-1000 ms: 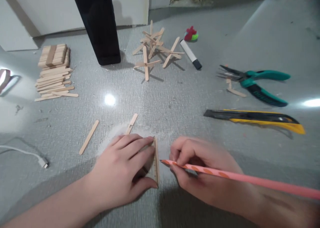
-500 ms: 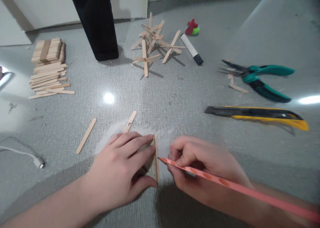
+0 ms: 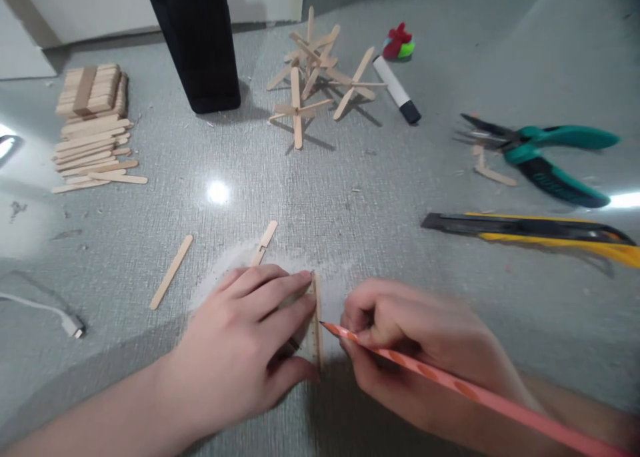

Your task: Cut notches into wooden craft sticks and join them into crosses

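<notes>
Grey and finely textured, the work surface (image 3: pixel 350 197) carries everything. Toward its far left edge we see a stack of pale flat wooden craft sticks (image 3: pixel 93 127), smooth and round-ended, and nearer us one loose stick (image 3: pixel 171 271). Our left hand (image 3: pixel 250 347) lies flat, fingers spread, pressing down a small wooden ruler-like strip (image 3: pixel 316 320) over a white dusty patch near the front edge. Just right of it, our right hand (image 3: pixel 415 350) is closed around a long salmon-pink pencil (image 3: pixel 450 383), tip touching the strip. Marking looks under way; cutting seems left. Finished-looking stick crosses (image 3: pixel 320 77) stand at the far middle. Toward the right edge lie a yellow-and-black utility knife (image 3: pixel 530 230) and teal-handled pliers (image 3: pixel 545 160).
</notes>
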`<state>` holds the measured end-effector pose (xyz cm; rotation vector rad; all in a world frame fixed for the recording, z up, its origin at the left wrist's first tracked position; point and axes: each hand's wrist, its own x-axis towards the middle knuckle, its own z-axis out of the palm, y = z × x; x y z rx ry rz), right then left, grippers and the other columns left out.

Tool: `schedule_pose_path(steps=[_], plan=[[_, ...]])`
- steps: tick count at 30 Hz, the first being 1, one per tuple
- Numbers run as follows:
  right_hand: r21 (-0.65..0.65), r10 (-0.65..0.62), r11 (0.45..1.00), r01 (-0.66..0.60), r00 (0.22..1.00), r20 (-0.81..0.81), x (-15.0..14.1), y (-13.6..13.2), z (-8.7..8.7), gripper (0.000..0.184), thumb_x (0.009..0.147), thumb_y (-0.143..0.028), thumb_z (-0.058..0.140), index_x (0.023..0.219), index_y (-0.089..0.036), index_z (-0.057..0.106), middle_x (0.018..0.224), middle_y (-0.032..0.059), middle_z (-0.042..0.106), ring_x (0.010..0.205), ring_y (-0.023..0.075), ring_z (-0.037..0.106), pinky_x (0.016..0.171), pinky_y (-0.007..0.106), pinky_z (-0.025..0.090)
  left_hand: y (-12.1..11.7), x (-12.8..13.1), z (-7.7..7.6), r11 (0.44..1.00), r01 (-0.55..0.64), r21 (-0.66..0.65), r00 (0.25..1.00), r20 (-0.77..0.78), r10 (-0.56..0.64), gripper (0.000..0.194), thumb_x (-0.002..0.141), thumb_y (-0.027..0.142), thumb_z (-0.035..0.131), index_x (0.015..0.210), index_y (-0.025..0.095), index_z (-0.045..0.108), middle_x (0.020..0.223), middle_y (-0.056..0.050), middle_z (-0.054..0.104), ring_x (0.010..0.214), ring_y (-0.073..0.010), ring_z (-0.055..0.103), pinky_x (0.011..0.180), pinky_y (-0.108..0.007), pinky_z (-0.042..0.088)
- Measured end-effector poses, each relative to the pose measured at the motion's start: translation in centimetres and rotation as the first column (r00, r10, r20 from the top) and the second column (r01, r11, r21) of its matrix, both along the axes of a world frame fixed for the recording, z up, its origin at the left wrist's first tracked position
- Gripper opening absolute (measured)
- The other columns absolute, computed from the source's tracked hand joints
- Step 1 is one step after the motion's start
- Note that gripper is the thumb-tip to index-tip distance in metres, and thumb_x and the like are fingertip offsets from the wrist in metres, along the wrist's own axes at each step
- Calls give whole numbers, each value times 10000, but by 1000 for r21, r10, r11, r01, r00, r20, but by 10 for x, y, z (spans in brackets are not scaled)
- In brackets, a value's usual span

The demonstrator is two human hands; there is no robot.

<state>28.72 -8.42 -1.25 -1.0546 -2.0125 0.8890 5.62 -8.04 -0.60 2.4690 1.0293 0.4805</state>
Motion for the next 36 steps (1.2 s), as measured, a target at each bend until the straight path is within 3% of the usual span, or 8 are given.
schedule_pose_path(steps=[36], plan=[[-24,-4,1000,3,1000,-29,0,-1,-2,271,831,-51,568,767,-233,378,703,-44,588,545,50,490,477,160,377,0,1,0,1000,-10,1,1000,7,10,513,834,409,835,1250,152,678,1363,-81,699,1175,-309,649,941,-514,571]])
